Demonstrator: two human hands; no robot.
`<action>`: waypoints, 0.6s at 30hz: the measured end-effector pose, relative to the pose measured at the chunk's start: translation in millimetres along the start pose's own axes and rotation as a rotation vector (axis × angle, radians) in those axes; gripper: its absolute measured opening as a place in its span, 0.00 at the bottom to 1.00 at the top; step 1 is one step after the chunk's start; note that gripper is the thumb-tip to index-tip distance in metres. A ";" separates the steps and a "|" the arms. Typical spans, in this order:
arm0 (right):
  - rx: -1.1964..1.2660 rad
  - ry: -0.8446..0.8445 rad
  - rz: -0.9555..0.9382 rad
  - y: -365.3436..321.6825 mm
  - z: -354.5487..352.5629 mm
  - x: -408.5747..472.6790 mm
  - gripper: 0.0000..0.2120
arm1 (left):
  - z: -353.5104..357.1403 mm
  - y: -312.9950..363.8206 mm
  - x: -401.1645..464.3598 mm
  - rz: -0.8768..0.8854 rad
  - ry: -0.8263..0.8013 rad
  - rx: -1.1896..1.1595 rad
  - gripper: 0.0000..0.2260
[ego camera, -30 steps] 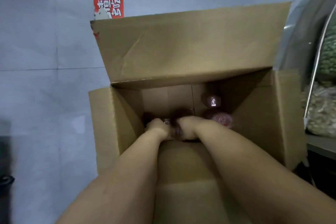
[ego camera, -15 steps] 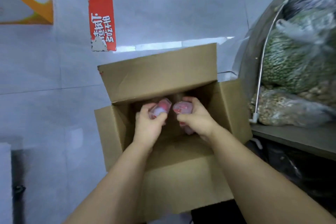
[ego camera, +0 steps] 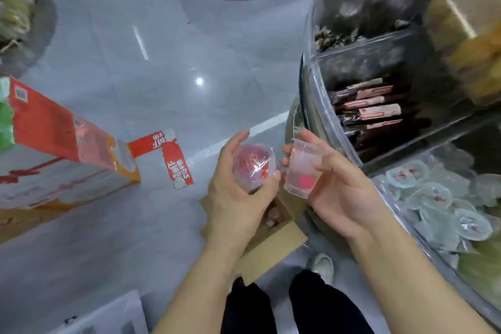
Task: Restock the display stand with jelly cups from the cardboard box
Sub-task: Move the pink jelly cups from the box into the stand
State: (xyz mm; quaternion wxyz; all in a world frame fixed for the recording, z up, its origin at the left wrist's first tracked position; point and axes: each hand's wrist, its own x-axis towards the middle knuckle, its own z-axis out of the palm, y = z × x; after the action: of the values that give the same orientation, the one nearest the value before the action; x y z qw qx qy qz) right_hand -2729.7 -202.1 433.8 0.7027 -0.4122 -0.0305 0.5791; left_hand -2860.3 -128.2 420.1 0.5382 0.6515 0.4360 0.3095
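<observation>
My left hand (ego camera: 233,198) grips a pink jelly cup (ego camera: 253,167) with its red-printed lid facing me. My right hand (ego camera: 344,192) holds a second clear jelly cup (ego camera: 303,171) on its side, a red piece showing inside. Both cups are in the air, close together, above the open cardboard box (ego camera: 271,238) on the floor, where more pink cups lie. Just right of my right hand, the display stand (ego camera: 363,165) has a compartment with several jelly cups (ego camera: 439,198) heaped in it.
The stand's upper clear bins hold dark wrapped snack bars (ego camera: 371,111) and other sweets. A red and white carton (ego camera: 59,149) lies on the grey tiled floor at left, near red floor tape (ego camera: 168,154). My legs and a shoe (ego camera: 322,266) are below the box.
Both hands have lifted out of the cardboard box, each with a jelly cup, and risen toward the display stand. The view has swung up from the box to the stand.
</observation>
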 end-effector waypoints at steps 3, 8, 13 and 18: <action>0.037 -0.012 -0.123 -44.0 16.7 -43.2 0.24 | 12.7 61.1 -4.6 0.120 -0.145 -0.101 0.30; -0.354 0.117 -0.410 -105.4 6.7 -107.8 0.25 | 60.9 124.9 -17.0 0.210 -0.386 -0.203 0.24; -0.756 0.301 -0.639 -158.4 -31.0 -173.2 0.25 | 127.7 167.7 -33.2 0.266 -0.635 -0.255 0.24; -0.861 0.422 -0.768 -205.8 -70.0 -210.0 0.28 | 197.9 201.8 -46.1 0.275 -0.786 -0.282 0.28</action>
State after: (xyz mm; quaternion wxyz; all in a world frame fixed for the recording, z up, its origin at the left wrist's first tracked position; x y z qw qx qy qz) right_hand -2599.7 -414.2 605.5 0.6227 -0.7242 -0.2681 0.1260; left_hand -2659.9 -263.3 573.9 0.7007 0.6918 0.0610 0.1633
